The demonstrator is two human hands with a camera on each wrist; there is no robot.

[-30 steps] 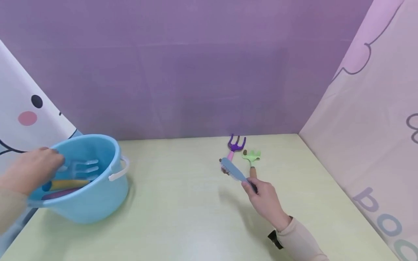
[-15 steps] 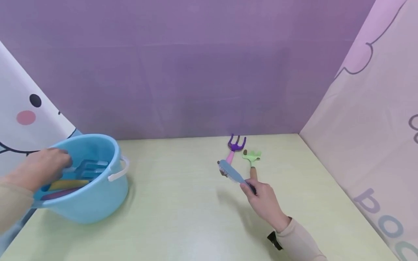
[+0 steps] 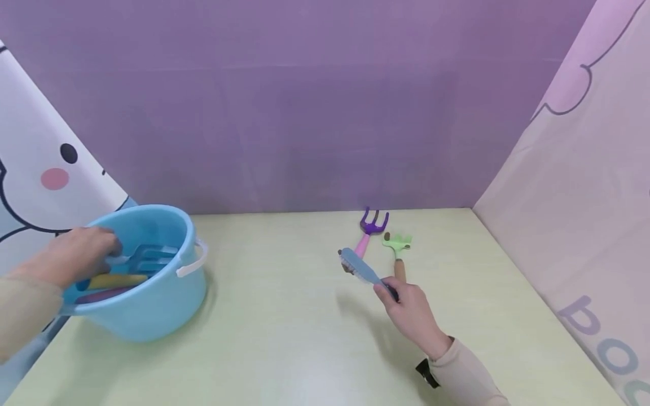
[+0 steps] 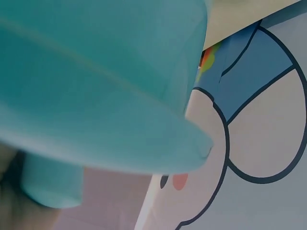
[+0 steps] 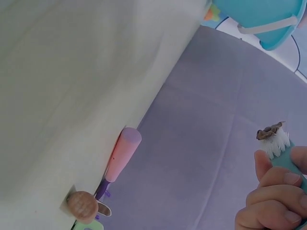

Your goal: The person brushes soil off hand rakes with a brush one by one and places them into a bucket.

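Observation:
My left hand [image 3: 76,256] reaches over the near-left rim of a light blue bucket [image 3: 147,310]. It grips a blue hand fork [image 3: 158,260], whose tines show inside the bucket; the grip itself is mostly hidden. A yellow handle [image 3: 119,281] and a purple piece [image 3: 104,295] lie below it. In the left wrist view the bucket wall [image 4: 96,96] fills much of the picture. My right hand [image 3: 411,313] holds a blue brush [image 3: 363,266] above the table, white bristles facing down-left. A brown clump [image 5: 270,130] sits on the bristles in the right wrist view.
Behind the brush, a purple fork [image 3: 373,226] with a pink handle lies on the pale table [image 3: 274,293]. Beside it is a green rake [image 3: 397,242] with a wooden handle and dark bits on it. A purple backdrop [image 3: 325,124] stands along the back edge.
My left hand has shifted right inside the bucket, and the blue fork has moved right with it. My right hand and the brush stay nearly still. The head view has turned slightly.

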